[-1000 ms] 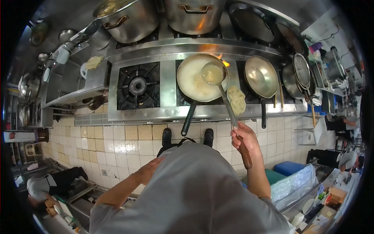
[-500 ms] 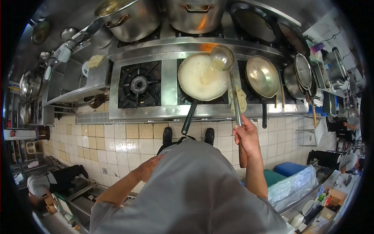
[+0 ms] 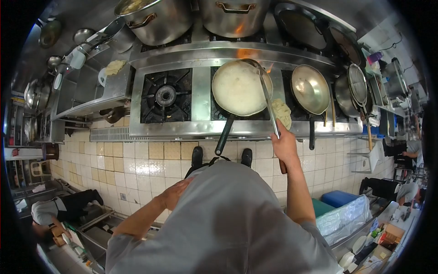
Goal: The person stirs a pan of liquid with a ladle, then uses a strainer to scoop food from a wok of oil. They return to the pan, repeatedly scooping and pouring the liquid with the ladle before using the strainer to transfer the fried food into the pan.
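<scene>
My right hand (image 3: 284,142) is closed around the long handle of a ladle (image 3: 268,98). The ladle's bowl is at the far right rim of a frying pan (image 3: 220,107), tipped so that its inside no longer shows. Pale, frothy liquid (image 3: 242,89) fills this pan, which sits on a burner with its dark handle toward me. Against the side of my grey clothing lies my left hand (image 3: 177,192), its fingers flat and partly hidden, holding nothing I can see. A crumpled yellowish cloth (image 3: 282,112) lies right of the pan, close behind my right hand.
An unlit burner (image 3: 166,96) is to the left, and an empty-looking pan (image 3: 310,89) stands to the right. Large pots (image 3: 159,23) line the back. Orange flame (image 3: 248,54) shows behind the pan. Other people (image 3: 48,212) are at the left and right edges. Bins (image 3: 342,199) stand behind me at right.
The ladle's bowl, earlier facing up with liquid in it over the pan's right side, has turned over and moved slightly left at the far rim. My right hand moved up; my left hand stayed.
</scene>
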A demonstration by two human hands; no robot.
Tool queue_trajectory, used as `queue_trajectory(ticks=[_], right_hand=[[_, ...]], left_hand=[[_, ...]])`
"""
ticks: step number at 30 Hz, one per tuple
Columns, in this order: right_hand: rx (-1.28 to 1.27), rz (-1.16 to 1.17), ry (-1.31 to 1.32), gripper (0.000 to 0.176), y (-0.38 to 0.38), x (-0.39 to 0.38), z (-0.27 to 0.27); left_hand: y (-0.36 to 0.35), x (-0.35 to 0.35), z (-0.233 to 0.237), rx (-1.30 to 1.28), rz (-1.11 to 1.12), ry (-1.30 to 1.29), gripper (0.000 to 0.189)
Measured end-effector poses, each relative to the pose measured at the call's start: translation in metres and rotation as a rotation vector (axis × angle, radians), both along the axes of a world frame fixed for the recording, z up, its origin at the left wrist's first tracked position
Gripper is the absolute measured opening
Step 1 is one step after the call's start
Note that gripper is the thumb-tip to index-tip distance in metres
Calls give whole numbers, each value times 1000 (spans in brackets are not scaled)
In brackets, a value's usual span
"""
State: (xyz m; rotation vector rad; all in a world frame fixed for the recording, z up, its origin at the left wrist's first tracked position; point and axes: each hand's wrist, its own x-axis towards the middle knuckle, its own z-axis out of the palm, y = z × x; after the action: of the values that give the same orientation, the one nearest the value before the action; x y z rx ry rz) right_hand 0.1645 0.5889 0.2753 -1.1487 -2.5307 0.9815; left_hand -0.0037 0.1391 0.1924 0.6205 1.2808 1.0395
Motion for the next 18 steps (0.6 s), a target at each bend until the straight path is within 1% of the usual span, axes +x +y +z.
queue_trajectory(ticks=[2, 3, 4, 5, 7, 8, 9, 10, 11, 12, 13, 14, 16, 18], right_hand=[[14, 2, -23, 56, 4, -3, -22], [-119, -11, 75, 54, 5, -4, -35], [-251, -23, 173, 52, 8, -3, -46], [-249, -20, 172, 52, 7, -4, -42], [-719, -94, 134, 58, -1, -7, -34], [-719, -92, 133, 58, -5, -6, -35], [-925, -162, 236, 56, -10, -4, -37], [-1131, -233, 341, 55, -15, -3, -38], [-1131, -233, 338, 55, -19, -2, -35], [-1246, -240, 366, 53, -23, -1, -27], [-1362, -248, 394, 50, -26, 0, -20], [-1362, -250, 392, 50, -28, 1, -16], [-1484, -223, 432, 38, -32, 5, -8], [-1518, -227, 431, 38, -33, 11, -2]], left_hand=[[2, 0, 7, 28, 23, -54, 54], [9, 0, 17, 30, 25, -55, 54], [17, -2, 29, -72, 73, -210, 63], [21, -2, 39, -173, 122, -366, 74], [21, 0, 51, -143, 113, -320, 71], [21, 0, 53, -116, 100, -273, 69], [16, 1, 47, -115, 102, -274, 69], [8, 2, 33, -174, 181, -389, 68], [2, 3, 21, -234, 260, -504, 67], [-1, 4, 11, -234, 261, -506, 67], [-3, 5, 2, -233, 321, -634, 67], [-2, 6, 0, -232, 381, -763, 67], [-2, 7, 0, -234, 383, -784, 66], [0, 5, 6, -240, 394, -821, 64]])
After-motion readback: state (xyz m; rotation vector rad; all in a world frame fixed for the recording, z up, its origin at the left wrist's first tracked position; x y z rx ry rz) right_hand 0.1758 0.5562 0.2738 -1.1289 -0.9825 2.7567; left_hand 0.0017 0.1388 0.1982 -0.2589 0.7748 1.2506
